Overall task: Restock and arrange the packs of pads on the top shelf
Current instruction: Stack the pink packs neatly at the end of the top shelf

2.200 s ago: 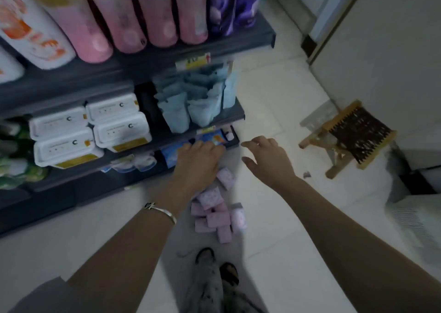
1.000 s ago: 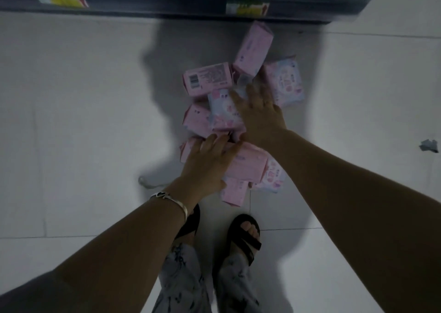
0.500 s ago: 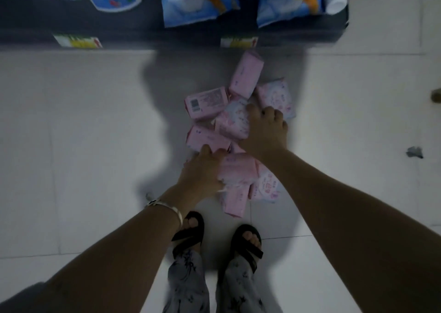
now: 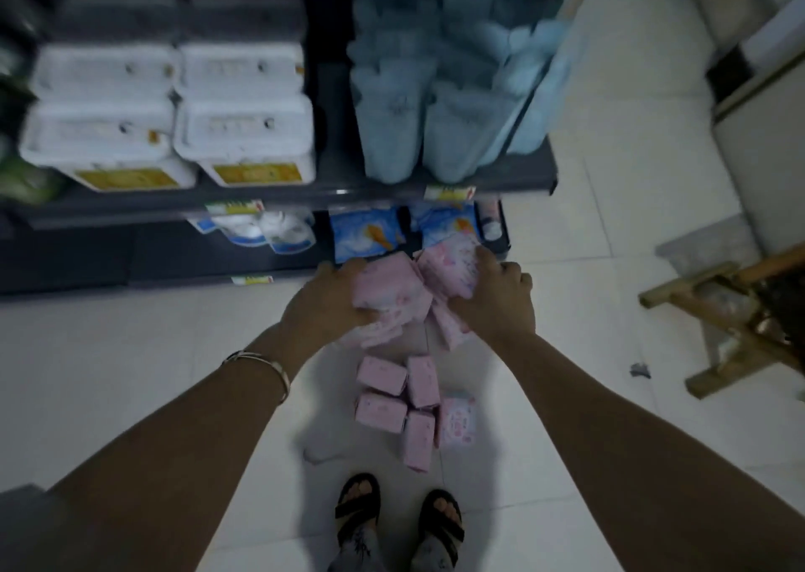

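Note:
Both hands hold a bunch of small pink pad packs (image 4: 398, 297) lifted off the floor in front of the lower shelves. My left hand (image 4: 324, 303) grips the left side of the bunch. My right hand (image 4: 496, 299) grips the right side, fingers curled over a patterned pink pack (image 4: 453, 266). Several more pink pad packs (image 4: 405, 401) lie on the white tile floor below the hands, just ahead of my sandalled feet. The top shelf is out of view.
A dark shelf unit (image 4: 501, 179) carries white tubs (image 4: 244, 135) on the left and pale blue packs (image 4: 440, 127) on the right; blue packets (image 4: 366, 231) sit on the bottom shelf. A wooden stool (image 4: 736, 314) stands at right on the floor.
Both hands went from pressing on the pile on the floor to lifting a bunch of packs upward. The view rose from the floor to the lower shelves.

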A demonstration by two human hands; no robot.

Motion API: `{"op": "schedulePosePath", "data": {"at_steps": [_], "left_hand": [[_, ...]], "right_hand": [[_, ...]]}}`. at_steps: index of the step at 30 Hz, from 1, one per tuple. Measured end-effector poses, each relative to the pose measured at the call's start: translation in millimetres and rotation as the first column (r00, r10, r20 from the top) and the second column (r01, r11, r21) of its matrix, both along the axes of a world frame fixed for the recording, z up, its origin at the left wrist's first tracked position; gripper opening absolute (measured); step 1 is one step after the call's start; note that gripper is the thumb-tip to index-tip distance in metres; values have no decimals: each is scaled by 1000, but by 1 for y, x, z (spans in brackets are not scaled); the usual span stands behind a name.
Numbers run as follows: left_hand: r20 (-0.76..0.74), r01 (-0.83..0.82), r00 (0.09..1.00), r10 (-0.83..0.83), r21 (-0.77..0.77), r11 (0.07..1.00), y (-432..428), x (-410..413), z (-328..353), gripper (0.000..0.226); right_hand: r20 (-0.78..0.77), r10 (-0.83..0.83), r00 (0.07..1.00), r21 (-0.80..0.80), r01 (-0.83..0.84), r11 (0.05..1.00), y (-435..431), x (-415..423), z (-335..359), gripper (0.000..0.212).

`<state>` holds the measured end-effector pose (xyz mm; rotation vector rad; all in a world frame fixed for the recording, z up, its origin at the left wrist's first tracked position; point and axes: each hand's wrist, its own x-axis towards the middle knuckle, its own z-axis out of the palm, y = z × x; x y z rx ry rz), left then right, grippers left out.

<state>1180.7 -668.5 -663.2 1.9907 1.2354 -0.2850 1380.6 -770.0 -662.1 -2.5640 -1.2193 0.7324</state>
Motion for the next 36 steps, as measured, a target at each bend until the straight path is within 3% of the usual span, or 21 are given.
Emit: {"op": "schedulePosePath", "data": {"at_steps": [3, 7, 10, 18, 23, 29, 33, 36], "left_hand": [[68, -103, 992, 104, -20, 994, 15, -4, 68, 97], [332, -234, 911, 246, -77, 969, 26, 1, 166, 67], [401, -208, 891, 213, -58, 977, 35, 11, 247, 56], [650, -142, 754, 92, 25, 990, 47, 35, 430, 59], [739, -124, 674, -17, 136, 983, 57, 56, 503, 59], [764, -187, 635, -116, 297, 936, 64, 69, 585, 56], [790, -286, 602, -115, 347, 893, 69, 68, 621, 57], [780, -331, 614, -121, 393, 858, 76, 62, 632, 56]], "right_hand": [[38, -6, 999, 66, 3, 998, 3, 2, 68, 82], [174, -8, 985, 231, -33, 972, 6, 5, 159, 82], [201, -44, 979, 367, -33, 930, 9, 19, 231, 83], [244, -139, 960, 586, -32, 810, 6, 40, 428, 82], [288, -171, 942, 712, -91, 696, 13, 67, 499, 95], [355, -178, 918, 780, -185, 598, 27, 91, 569, 95], [419, -162, 893, 757, -245, 605, 43, 105, 601, 81], [449, -122, 885, 728, -284, 624, 58, 108, 614, 89]]}}
